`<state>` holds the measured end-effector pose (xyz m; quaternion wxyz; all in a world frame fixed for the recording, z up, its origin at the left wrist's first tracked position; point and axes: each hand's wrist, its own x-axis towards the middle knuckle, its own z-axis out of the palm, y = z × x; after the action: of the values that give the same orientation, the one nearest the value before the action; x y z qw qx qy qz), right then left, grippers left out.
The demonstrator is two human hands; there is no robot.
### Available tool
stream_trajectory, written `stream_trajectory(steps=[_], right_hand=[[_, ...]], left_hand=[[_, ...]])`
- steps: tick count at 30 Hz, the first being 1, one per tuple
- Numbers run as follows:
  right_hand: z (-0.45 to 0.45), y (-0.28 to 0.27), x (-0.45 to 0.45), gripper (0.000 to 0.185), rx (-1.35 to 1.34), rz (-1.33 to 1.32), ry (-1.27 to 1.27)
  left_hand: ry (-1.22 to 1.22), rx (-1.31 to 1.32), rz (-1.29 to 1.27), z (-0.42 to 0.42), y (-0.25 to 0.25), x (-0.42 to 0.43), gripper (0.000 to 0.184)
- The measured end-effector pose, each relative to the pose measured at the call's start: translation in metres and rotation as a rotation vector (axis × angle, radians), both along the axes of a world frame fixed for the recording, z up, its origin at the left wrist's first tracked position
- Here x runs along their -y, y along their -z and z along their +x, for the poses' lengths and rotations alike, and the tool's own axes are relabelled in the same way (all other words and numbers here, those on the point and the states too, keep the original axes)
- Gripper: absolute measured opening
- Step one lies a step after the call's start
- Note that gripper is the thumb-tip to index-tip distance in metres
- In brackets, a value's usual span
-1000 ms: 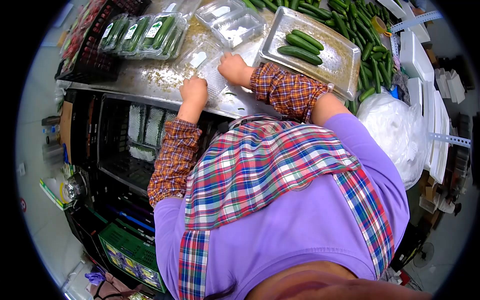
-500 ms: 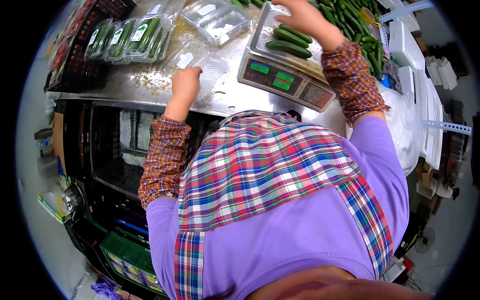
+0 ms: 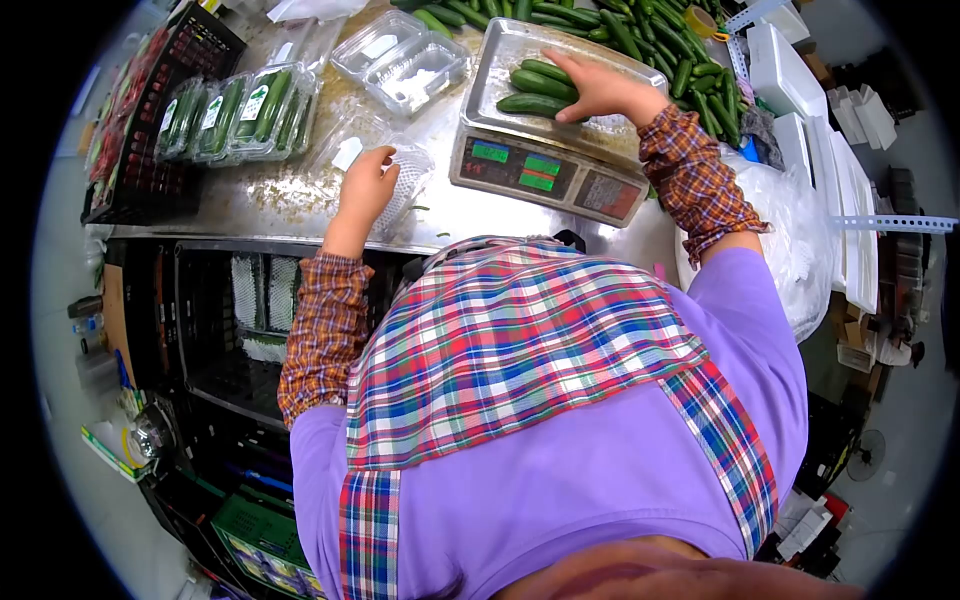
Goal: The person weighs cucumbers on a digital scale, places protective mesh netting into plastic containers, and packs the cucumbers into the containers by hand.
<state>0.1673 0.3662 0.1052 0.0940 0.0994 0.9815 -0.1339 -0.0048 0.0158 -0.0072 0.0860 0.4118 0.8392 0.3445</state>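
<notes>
The right hand (image 3: 605, 90) is spread open at smooth, tapering green cucumbers (image 3: 540, 88) in a shallow, round-cornered metal tray (image 3: 500, 60) atop a boxy scale (image 3: 550, 172), while the left hand (image 3: 366, 190), fingers loosely curled, whether gripping I cannot tell, is beside textured whitish mesh (image 3: 410, 178) on the shiny, speckled metal table (image 3: 255, 195).

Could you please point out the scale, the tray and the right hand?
Scale (image 3: 550, 179), head view: front panel.
Tray (image 3: 522, 45), head view: bare floor.
Right hand (image 3: 604, 92), head view: back of the hand.
</notes>
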Motion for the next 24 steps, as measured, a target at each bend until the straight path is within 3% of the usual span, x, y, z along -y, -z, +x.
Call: stream_trajectory(steps=[2, 10, 13, 17, 24], right_hand=[[-0.006, 0.025, -0.004, 0.098, -0.044, -0.012, -0.038], [-0.024, 0.026, 0.003, 0.077, -0.035, -0.012, -0.093], [-0.027, 0.027, 0.012, 0.076, -0.020, 0.118, -0.058], [-0.023, 0.034, -0.001, 0.075, -0.154, 0.052, -0.160], [-0.023, 0.023, 0.010, 0.071, -0.117, 0.124, -0.160]], left_hand=[[-0.033, 0.059, 0.082, 0.005, -0.015, 0.008, 0.028], [-0.227, 0.157, 0.161, 0.025, -0.030, 0.056, 0.022], [-0.297, 0.145, 0.168, 0.028, -0.032, 0.069, 0.022], [-0.367, 0.159, 0.165, 0.029, -0.033, 0.080, 0.021], [-0.378, 0.193, 0.216, 0.034, -0.023, 0.087, 0.021]])
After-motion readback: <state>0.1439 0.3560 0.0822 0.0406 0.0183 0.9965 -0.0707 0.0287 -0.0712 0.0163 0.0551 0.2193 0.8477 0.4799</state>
